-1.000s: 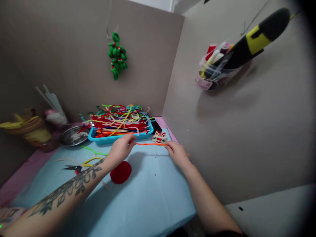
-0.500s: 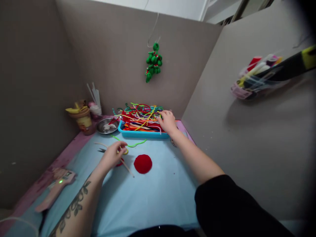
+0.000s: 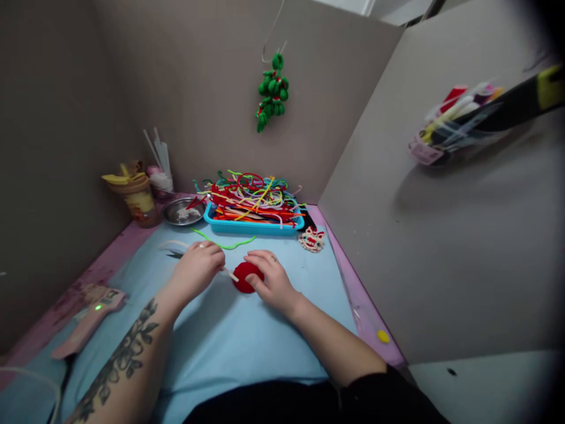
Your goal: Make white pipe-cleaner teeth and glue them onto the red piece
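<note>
— where the two hands meet on the blue cloth (image 3: 260, 344), what do you count?
— one red dome (image 3: 243, 278), lying about mid-cloth, and one pale stick (image 3: 230, 274) whose tip touches the dome's left edge. two hands, both the person's own.
— and farther off?
— one blue tray (image 3: 253, 227) at the far edge, heaped with pipe cleaners (image 3: 251, 200) too tangled to count. one loose green pipe cleaner (image 3: 225, 244) lies just on the near side of the tray. one small white-and-red figure (image 3: 311, 239) is to the tray's right, with one metal dish (image 3: 183, 212) and one yellow cup (image 3: 132, 194) to its left. one pair of scissors (image 3: 174, 255) sits just left of the left hand, partly hidden. one green ornament (image 3: 272, 91) hangs on the far wall, and one pink device (image 3: 88, 318) lies at the near left.
— how is the left hand (image 3: 196, 268) set?
— palm down, tattooed forearm coming in from the near left. its fingers are pressed together, pinching the stick against the thumb.
— and the right hand (image 3: 271, 281)?
— palm down just right of the dome, fingers slightly spread and curved, their tips resting on the dome's far and right rim.
</note>
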Tool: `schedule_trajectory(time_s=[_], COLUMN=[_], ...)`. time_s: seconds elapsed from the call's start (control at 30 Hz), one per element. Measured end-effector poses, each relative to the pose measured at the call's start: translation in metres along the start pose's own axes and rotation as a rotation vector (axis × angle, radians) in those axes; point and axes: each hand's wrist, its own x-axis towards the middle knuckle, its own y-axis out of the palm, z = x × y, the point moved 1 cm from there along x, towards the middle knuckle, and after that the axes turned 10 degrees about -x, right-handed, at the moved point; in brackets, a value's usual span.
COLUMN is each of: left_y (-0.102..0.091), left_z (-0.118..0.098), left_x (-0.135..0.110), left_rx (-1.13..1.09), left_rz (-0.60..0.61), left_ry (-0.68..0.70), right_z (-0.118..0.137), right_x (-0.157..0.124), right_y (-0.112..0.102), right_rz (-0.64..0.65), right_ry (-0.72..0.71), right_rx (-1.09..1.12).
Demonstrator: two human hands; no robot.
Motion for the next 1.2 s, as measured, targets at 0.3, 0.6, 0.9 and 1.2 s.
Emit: schedule_trajectory(time_s=[0.3, 0.6, 0.9, 1.2], left_y=[0.03, 0.05, 0.059, 0.065], left_z=[-0.02, -0.006, -0.003, -0.006], left_x=[0.001, -0.004, -0.005, -0.005], left_rx=[-0.004, -0.106, -0.121, -0.234], left_rz=[-0.319, -0.331, -0.326, -0.345], left_ry=[0.173, 0.119, 0.128, 0.094], right_z=[-0.013, -0.017, -0.023, -0.023], right_x=[-0.017, -0.021, -0.02, -0.02], right_y=[0.007, 0.017, 0.017, 0.016], right_rz=[-0.025, 0.052, 0.082, 0.086], right_ry=[0.12, 0.156, 0.265, 0.214], right_rx=[-0.019, -0.081, -0.182, -0.212])
